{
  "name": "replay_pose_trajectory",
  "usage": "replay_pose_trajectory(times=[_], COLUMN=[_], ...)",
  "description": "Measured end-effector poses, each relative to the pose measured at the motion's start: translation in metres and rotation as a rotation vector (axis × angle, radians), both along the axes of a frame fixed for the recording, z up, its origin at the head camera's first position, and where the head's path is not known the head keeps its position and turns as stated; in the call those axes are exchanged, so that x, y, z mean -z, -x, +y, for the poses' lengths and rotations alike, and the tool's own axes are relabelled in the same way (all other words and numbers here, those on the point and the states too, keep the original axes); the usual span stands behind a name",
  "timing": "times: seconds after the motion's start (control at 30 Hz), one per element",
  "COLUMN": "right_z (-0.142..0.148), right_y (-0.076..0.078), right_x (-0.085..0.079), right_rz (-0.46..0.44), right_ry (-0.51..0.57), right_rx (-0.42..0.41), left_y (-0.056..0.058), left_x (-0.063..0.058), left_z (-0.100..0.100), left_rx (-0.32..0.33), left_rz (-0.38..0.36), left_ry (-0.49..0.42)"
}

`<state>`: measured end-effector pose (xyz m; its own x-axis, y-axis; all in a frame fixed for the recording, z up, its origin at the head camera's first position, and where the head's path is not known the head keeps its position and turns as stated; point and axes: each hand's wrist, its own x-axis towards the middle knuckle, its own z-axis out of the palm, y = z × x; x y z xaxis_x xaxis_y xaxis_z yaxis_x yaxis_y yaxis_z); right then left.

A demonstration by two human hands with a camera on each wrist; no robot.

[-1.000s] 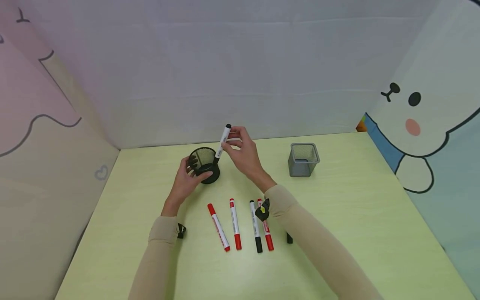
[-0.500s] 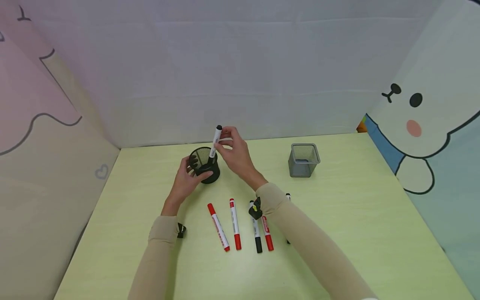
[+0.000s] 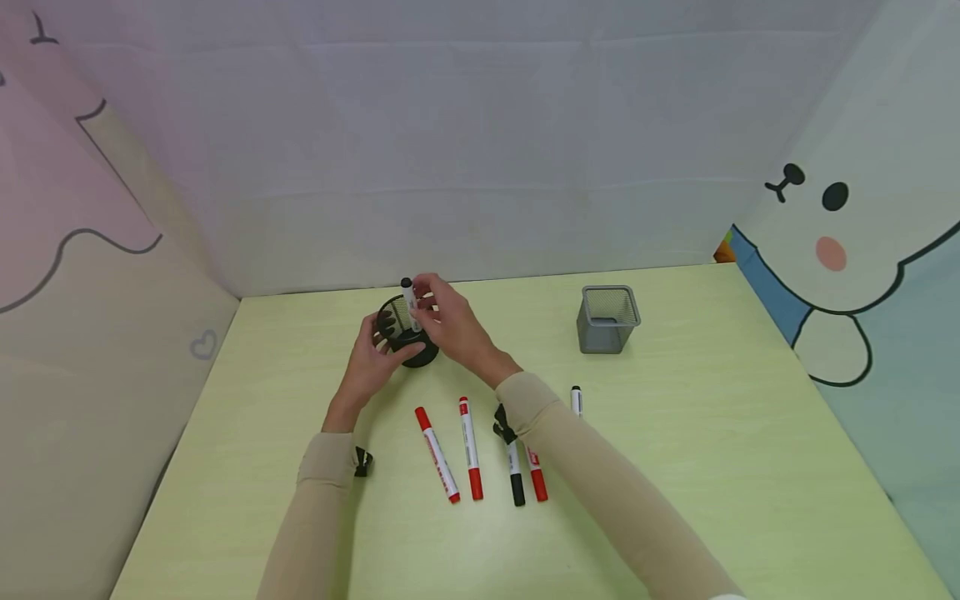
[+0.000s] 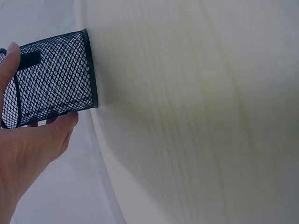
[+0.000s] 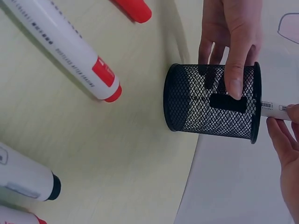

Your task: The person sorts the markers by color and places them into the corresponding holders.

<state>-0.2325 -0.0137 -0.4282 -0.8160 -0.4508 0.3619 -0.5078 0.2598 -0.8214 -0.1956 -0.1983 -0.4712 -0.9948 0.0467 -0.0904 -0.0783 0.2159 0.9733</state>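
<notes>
A round black mesh pen cup (image 3: 424, 357) stands near the table's back edge. My left hand (image 3: 369, 360) grips it, fingers round the far side and thumb on the near side. In the right wrist view that thumb presses on the cup's mesh wall (image 5: 196, 112). Over the rim, my right hand (image 3: 461, 332) pinches a white marker with a black cap (image 3: 408, 298). The cap end points up, and the marker's dark lower end shows through the mesh inside the cup. Whether it touches the bottom is hard to tell; it looks short of it.
On the table in front lie two red-capped markers (image 3: 437, 454), a black-ended marker (image 3: 516, 479) and another red one (image 3: 536, 475). The right forearm partly covers a further marker (image 3: 576, 400). A square grey mesh holder (image 3: 606, 321) stands back right. A cloth wall (image 3: 480, 208) rises behind.
My right hand has moved left and down, bringing the marker from beside the rim into the cup and more upright. The left hand and cup have stayed in place.
</notes>
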Motion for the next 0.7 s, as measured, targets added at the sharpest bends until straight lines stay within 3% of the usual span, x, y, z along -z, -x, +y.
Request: replay_pose_trajectory(times=[0.2, 0.47, 0.7], right_z=[-0.003, -0.010, -0.006], right_y=[0.000, -0.001, -0.002], right_x=[0.007, 0.007, 0.005], right_rz=[0.133, 0.249, 0.303], right_ry=[-0.137, -0.295, -0.378], right_rx=[-0.047, -0.111, -0.173], left_y=[0.008, 0.002, 0.007], left_x=[0.020, 0.015, 0.022], left_z=[-0.006, -0.011, -0.008], left_rx=[0.007, 0.001, -0.002], left_rz=[0.051, 0.069, 0.089], left_ry=[-0.006, 0.003, -0.008])
